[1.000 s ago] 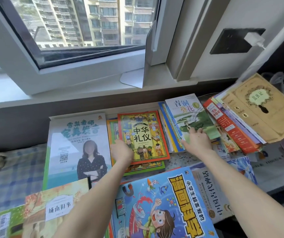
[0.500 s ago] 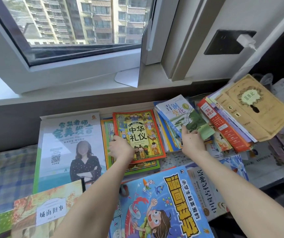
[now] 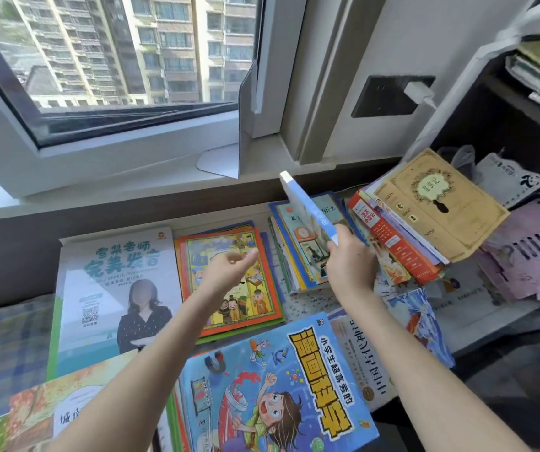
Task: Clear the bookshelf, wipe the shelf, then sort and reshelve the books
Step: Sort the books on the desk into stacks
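The right hand [image 3: 350, 265] pinches a thin book [image 3: 308, 207] at its lower corner. The book is in the air, tilted on its edge, above the blue pile [image 3: 294, 256]. The left hand [image 3: 229, 269] hovers over the orange book [image 3: 255, 301] with loose, spread fingers and holds nothing. The thin book looks light, bendy and glossy, so a hold near the spine seems safer.

Glossy paper covers the comic book [image 3: 278, 386] (matt on the tan book [image 3: 438, 203]); woven cloth forms the checked blanket [image 3: 4, 347].
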`<state>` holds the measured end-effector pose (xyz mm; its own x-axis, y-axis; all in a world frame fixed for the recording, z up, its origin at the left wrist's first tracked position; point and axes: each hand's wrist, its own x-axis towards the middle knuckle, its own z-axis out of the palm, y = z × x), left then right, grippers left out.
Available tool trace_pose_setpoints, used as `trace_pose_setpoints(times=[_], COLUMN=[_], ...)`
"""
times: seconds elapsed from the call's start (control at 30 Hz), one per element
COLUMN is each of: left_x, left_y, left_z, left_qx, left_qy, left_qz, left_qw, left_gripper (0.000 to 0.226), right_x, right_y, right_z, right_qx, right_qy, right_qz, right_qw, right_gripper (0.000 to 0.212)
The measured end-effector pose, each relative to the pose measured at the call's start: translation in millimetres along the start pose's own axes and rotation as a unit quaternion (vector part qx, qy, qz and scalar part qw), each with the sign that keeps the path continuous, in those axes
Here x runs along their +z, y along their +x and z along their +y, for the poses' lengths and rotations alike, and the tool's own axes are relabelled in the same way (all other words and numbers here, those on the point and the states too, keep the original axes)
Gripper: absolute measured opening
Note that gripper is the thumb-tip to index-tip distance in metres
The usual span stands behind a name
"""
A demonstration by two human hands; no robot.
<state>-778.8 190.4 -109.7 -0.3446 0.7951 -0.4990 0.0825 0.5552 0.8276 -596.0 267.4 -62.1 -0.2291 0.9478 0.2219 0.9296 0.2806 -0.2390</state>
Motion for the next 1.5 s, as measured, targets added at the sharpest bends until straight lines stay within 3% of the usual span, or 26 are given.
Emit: trace_pose_setpoints(times=[0.07,0.13,0.2,0.3,0.37,0.4,0.47,0.53,0.6,0.77,0.83,1.0,1.1,1.27,1.37,1.5], left_x=[14.8,31.0,41.9,41.0,31.9,26.8,14.4,0.9,-12.4,-35.8,-40.9,-45.9,-45.0,-47.1,-47.5,-43.5], left_y=[-16.7,-22.5,-25.2,-22.9,-21.2,-21.1,-20.5,-19.3,-17.2,-8.2,-4.9,-0.4,-0.9,-6.0,-11.1,-14.5], left_z=[38.8,66.1,76.5,70.0,64.4,62.9,63.5,64.0,62.8,47.7,40.1,23.8,18.9,13.3,16.5,23.7], left_qx=[0.01,0.023,0.019,-0.027,-0.025,-0.011,0.005,0.013,0.017,0.005,-0.011,-0.04,-0.053,-0.068,-0.065,-0.053], left_qy=[-0.217,-0.305,-0.359,-0.396,-0.393,-0.374,-0.342,-0.338,-0.345,-0.334,-0.334,-0.325,-0.324,-0.318,-0.314,-0.309], left_qz=[-0.113,-0.147,-0.094,0.001,0.01,0.012,0.018,0.027,0.03,0.063,0.078,0.085,0.085,0.067,0.041,0.021], left_qw=[0.97,0.941,0.929,0.918,0.919,0.927,0.94,0.941,0.938,0.941,0.939,0.941,0.941,0.943,0.946,0.949], left_gripper=[0.065,0.062,0.047,0.002,0.011,0.012,0.014,0.017,0.023,0.032,0.031,0.029,0.031,0.035,0.033,0.034], right_x=[-11.7,-13.7,-12.1,-21.3,-36.9,-45.7,-40.7,-16.3,15.4,68.7,82.4,101.5,99.8,77.8,63.7,70.7], right_y=[-14.1,-32.7,-48.0,-58.1,-59.4,-58.3,-46.8,-26.7,-9.9,26.5,32.1,23.7,22.8,28.3,26.9,10.2], right_z=[-15.9,-29.3,-38.0,-35.2,-28.5,-23.6,-0.7,29.7,49.8,53.3,50.8,48.5,44.2,58.0,69.4,54.9], right_qx=[-0.05,-0.108,-0.161,-0.23,-0.187,-0.112,0.035,0.115,0.141,0.059,0.025,0.005,-0.03,-0.036,0.027,0.02], right_qy=[0.023,0.036,0.066,0.074,0.165,0.264,0.35,0.183,0.074,-0.046,-0.117,-0.134,-0.166,-0.076,0.019,0.033], right_qz=[0.046,0.088,0.103,0.042,-0.1,-0.166,-0.14,-0.085,-0.135,-0.218,-0.257,-0.276,-0.255,-0.203,-0.177,-0.235], right_qw=[0.997,0.99,0.979,0.969,0.963,0.943,0.926,0.973,0.978,0.973,0.959,0.952,0.952,0.976,0.984,0.971], right_gripper=[0.018,0.022,0.029,0.032,0.055,0.063,0.057,0.044,0.054,0.1,0.106,0.081,0.055,0.025,0.03,0.034])
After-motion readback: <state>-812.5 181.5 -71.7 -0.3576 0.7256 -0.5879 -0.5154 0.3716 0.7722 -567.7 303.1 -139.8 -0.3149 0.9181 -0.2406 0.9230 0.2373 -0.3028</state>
